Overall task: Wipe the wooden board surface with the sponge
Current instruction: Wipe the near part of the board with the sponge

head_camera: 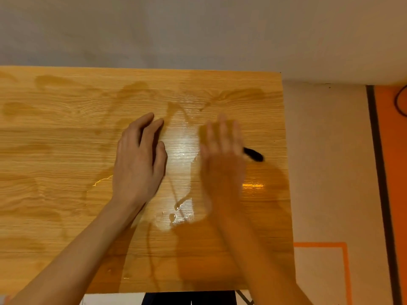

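The wooden board (66, 150) fills most of the view, with wet streaks and a glossy puddle (180, 148) near its middle. My left hand (138, 159) lies flat on the board left of the puddle, fingers extended, holding nothing. My right hand (222, 155) is motion-blurred and presses down on the board right of the puddle. A dark end of the sponge (254, 154) sticks out from under its right side. The rest of the sponge is hidden beneath the palm.
The board's right edge (286, 172) borders a pale floor with a dark stripe (378, 172) and orange area (394, 150). An orange taped outline (345, 260) lies on the floor at the lower right. A grey wall stands behind the board's far edge.
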Demonstrator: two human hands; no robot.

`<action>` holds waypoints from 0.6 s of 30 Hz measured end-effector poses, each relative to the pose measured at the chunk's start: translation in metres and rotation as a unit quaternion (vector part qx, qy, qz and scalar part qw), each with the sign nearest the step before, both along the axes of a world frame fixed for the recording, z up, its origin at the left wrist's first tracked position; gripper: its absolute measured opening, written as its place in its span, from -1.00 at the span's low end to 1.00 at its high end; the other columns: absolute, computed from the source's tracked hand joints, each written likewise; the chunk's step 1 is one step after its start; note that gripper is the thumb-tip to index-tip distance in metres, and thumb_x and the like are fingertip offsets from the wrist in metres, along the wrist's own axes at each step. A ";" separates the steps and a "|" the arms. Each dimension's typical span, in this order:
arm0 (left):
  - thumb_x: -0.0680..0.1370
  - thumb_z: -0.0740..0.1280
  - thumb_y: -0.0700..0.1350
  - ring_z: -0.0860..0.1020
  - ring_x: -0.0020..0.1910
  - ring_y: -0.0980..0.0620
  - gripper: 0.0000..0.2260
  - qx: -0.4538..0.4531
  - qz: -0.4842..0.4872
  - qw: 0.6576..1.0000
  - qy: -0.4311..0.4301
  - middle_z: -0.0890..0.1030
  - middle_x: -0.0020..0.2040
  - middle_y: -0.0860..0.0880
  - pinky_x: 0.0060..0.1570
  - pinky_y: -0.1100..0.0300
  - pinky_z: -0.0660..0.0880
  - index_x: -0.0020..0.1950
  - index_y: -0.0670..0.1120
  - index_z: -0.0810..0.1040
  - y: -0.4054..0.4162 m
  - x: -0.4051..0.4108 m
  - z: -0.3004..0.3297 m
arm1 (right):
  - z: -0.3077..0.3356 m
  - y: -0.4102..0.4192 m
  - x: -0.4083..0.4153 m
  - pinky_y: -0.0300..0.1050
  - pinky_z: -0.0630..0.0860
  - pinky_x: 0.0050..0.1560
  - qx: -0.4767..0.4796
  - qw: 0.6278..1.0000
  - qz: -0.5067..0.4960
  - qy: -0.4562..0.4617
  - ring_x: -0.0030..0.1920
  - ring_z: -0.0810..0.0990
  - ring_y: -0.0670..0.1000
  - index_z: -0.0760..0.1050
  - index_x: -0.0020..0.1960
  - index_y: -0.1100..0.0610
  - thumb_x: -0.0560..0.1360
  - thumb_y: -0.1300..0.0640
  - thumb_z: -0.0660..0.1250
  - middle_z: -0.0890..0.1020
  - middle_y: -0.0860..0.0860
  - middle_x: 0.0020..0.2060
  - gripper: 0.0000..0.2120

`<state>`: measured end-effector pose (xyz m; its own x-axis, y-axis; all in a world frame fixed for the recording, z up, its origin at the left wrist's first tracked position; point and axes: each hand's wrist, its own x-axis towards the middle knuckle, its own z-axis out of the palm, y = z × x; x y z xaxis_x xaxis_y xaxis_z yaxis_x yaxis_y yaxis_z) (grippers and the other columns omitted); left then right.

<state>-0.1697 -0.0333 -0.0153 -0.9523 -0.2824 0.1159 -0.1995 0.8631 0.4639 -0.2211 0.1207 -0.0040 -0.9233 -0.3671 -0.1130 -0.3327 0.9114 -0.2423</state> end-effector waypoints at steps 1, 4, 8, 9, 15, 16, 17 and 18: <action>0.67 0.19 -0.11 0.36 0.44 -0.10 -0.61 -0.002 -0.001 1.000 -0.001 0.38 0.47 -0.13 0.41 0.02 0.31 0.49 -0.16 0.40 0.000 0.000 0.001 | -0.002 -0.006 0.001 0.20 0.04 0.55 -0.037 0.999 0.023 0.008 0.56 -0.05 0.23 0.00 0.56 0.09 0.64 -0.05 -0.18 0.03 0.15 0.56 -0.48; 0.66 0.19 -0.11 0.37 0.43 -0.11 -0.61 0.003 -0.005 1.000 0.001 0.38 0.47 -0.14 0.40 0.03 0.31 0.49 -0.17 0.41 0.001 0.001 0.001 | 0.000 0.029 -0.015 0.27 0.50 0.26 -0.107 0.991 0.019 0.081 0.34 0.44 0.36 0.44 0.36 0.17 0.52 0.29 0.25 0.51 0.24 0.32 -0.60; 0.66 0.19 -0.12 0.37 0.42 -0.11 -0.61 -0.002 -0.004 1.000 -0.004 0.37 0.47 -0.13 0.40 0.00 0.32 0.49 -0.17 0.40 0.000 0.001 0.001 | 0.003 0.081 -0.045 0.20 0.19 0.50 -0.158 0.972 -0.162 0.059 0.54 0.14 0.20 0.28 0.48 0.19 0.65 0.20 0.16 0.28 0.15 0.50 -0.59; 0.66 0.19 -0.12 0.37 0.43 -0.10 -0.61 -0.003 -0.003 1.000 -0.006 0.37 0.47 -0.12 0.41 0.00 0.33 0.49 -0.16 0.39 0.000 0.000 0.001 | 0.000 0.070 -0.046 0.21 0.11 0.52 -0.133 0.977 -0.158 0.053 0.56 0.05 0.21 0.20 0.52 0.20 0.65 0.18 0.08 0.18 0.16 0.53 -0.56; 0.66 0.18 -0.12 0.38 0.44 -0.09 -0.61 -0.004 -0.001 1.000 -0.005 0.37 0.48 -0.10 0.41 0.00 0.33 0.50 -0.14 0.39 0.002 0.000 0.000 | -0.006 -0.018 -0.031 0.09 0.15 0.55 -0.139 0.988 0.040 0.062 0.56 0.08 0.15 0.23 0.52 0.10 0.66 0.08 0.07 0.23 0.07 0.53 -0.56; 0.66 0.18 -0.12 0.38 0.43 -0.10 -0.61 -0.002 -0.002 1.000 -0.004 0.37 0.48 -0.11 0.41 0.00 0.33 0.50 -0.14 0.39 0.002 0.000 -0.001 | -0.001 -0.006 -0.037 0.08 0.22 0.52 -0.121 0.987 0.075 0.068 0.55 0.13 0.14 0.26 0.50 0.10 0.64 0.09 0.14 0.26 0.06 0.52 -0.56; 0.66 0.18 -0.11 0.38 0.43 -0.10 -0.60 -0.001 -0.002 1.000 -0.002 0.37 0.48 -0.11 0.41 0.00 0.33 0.50 -0.14 0.39 0.002 0.000 -0.001 | -0.002 0.013 -0.044 0.08 0.26 0.50 -0.105 0.987 0.102 0.068 0.54 0.16 0.14 0.27 0.49 0.11 0.62 0.13 0.19 0.28 0.07 0.51 -0.55; 0.66 0.18 -0.11 0.38 0.43 -0.10 -0.60 -0.001 -0.003 1.000 -0.001 0.37 0.48 -0.11 0.41 0.01 0.33 0.50 -0.14 0.39 0.001 0.001 -0.002 | -0.004 0.037 -0.054 0.09 0.27 0.49 -0.105 0.988 0.091 0.065 0.53 0.19 0.15 0.28 0.48 0.14 0.60 0.19 0.23 0.30 0.09 0.50 -0.54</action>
<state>-0.1691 -0.0321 -0.0169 -0.9540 -0.2771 0.1144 -0.1957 0.8647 0.4626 -0.2747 0.1574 -0.0076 -0.8414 -0.5312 0.0993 -0.5275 0.7676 -0.3640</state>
